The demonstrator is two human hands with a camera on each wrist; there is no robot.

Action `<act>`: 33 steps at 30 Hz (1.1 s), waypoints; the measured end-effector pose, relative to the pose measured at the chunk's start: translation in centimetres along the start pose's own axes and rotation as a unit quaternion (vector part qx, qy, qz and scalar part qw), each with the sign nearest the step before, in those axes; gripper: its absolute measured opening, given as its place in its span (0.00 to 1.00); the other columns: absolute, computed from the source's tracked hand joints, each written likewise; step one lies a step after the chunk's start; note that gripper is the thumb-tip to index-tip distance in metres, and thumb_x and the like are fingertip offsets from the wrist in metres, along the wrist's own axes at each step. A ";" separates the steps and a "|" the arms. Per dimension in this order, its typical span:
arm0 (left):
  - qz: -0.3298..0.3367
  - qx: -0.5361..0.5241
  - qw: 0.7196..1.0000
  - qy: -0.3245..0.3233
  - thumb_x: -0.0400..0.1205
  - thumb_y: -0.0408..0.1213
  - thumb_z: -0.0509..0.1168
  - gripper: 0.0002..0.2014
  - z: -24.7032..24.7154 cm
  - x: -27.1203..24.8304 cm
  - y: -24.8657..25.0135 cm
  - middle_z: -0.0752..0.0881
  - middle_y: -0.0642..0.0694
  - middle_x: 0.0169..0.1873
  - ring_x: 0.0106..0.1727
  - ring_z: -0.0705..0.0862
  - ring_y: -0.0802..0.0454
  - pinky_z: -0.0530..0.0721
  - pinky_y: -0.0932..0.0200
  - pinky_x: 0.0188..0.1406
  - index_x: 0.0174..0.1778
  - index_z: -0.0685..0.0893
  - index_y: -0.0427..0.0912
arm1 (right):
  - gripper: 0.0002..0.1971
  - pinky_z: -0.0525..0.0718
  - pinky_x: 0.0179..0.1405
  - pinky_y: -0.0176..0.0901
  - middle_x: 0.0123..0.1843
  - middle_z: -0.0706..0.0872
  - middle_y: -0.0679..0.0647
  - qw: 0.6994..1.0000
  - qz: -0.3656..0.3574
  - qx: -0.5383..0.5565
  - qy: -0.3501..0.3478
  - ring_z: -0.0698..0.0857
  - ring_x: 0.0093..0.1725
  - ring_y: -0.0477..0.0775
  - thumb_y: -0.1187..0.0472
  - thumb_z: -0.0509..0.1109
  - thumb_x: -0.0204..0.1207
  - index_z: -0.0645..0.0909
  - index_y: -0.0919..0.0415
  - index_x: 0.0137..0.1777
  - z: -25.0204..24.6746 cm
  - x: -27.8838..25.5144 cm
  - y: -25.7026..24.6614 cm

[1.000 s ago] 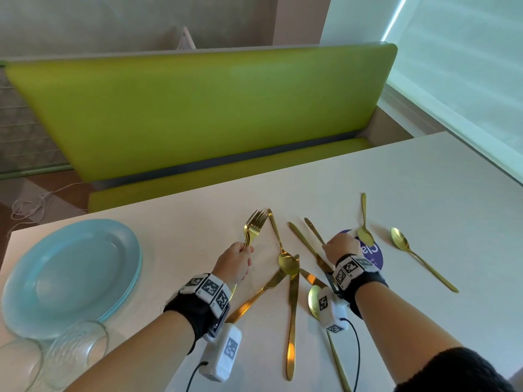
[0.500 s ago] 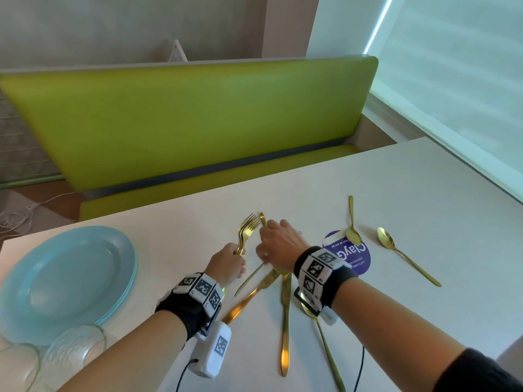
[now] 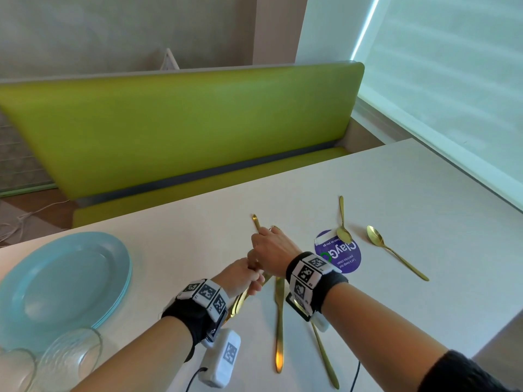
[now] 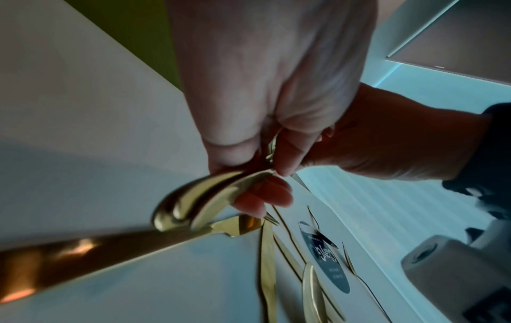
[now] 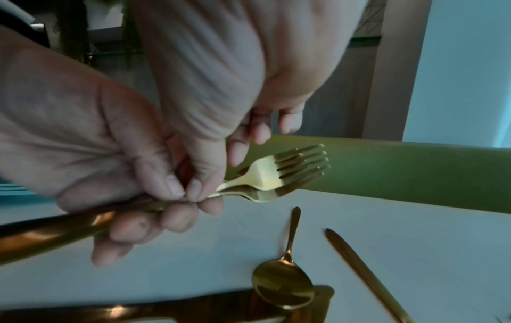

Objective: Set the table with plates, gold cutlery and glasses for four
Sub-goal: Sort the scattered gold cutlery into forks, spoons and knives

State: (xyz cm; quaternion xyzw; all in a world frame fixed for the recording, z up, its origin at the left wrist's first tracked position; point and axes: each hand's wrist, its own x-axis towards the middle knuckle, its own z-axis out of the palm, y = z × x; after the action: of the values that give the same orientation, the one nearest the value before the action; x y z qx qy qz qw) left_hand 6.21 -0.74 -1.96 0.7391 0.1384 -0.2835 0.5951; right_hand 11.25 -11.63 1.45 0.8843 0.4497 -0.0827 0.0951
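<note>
From my head cam the forks are totally buried behind my right hand, can't count them there. The glasses get chopped off by the bottom-left corner. Small print on the purple sticker is too tiny to read

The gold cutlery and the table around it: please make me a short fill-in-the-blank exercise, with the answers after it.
1. The left hand grips a bundle of gold ____, whose tines point toward the green bench.
2. The right hand pinches the bundle just past the ____ hand's fingers.
3. The bowl of one gold spoon rests on a round ____ sticker.
4. The blue plates are ____, with glasses beside them.

Missing words: forks; left; purple; stacked
</note>
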 end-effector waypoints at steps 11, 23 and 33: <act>-0.034 -0.126 0.982 0.138 0.84 0.32 0.55 0.07 -2.5 1.6 -1.3 0.79 0.43 0.33 0.29 0.77 0.51 0.75 0.61 0.27 0.41 0.75 0.38 | 0.11 0.78 0.66 0.50 0.59 0.87 0.52 0.900 0.342 0.269 0.036 0.82 0.62 0.55 0.54 0.66 0.78 0.84 0.53 0.58 1.1 1.9 4.2; -0.040 -0.172 0.970 0.168 0.85 0.33 0.54 0.08 -4.8 2.4 -3.0 0.80 0.43 0.34 0.31 0.78 0.51 0.76 0.60 0.30 0.43 0.76 0.41 | 0.18 0.73 0.66 0.48 0.63 0.84 0.57 0.850 0.454 0.251 -0.096 0.80 0.65 0.57 0.60 0.61 0.78 0.76 0.59 0.68 4.7 6.0 2.8; -0.024 -0.110 0.973 0.203 0.85 0.33 0.53 0.09 -5.8 1.9 -2.6 0.80 0.45 0.35 0.32 0.78 0.53 0.76 0.61 0.31 0.41 0.75 0.43 | 0.13 0.70 0.63 0.49 0.59 0.85 0.55 0.925 0.349 0.122 -0.085 0.76 0.64 0.57 0.57 0.60 0.79 0.80 0.60 0.59 1.4 4.2 2.9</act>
State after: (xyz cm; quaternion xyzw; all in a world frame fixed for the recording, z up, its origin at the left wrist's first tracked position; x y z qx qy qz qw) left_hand 7.82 5.19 -4.44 0.7076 0.3050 -0.1247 0.6252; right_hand 16.01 -10.36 -0.63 0.9796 0.0889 -0.1736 0.0476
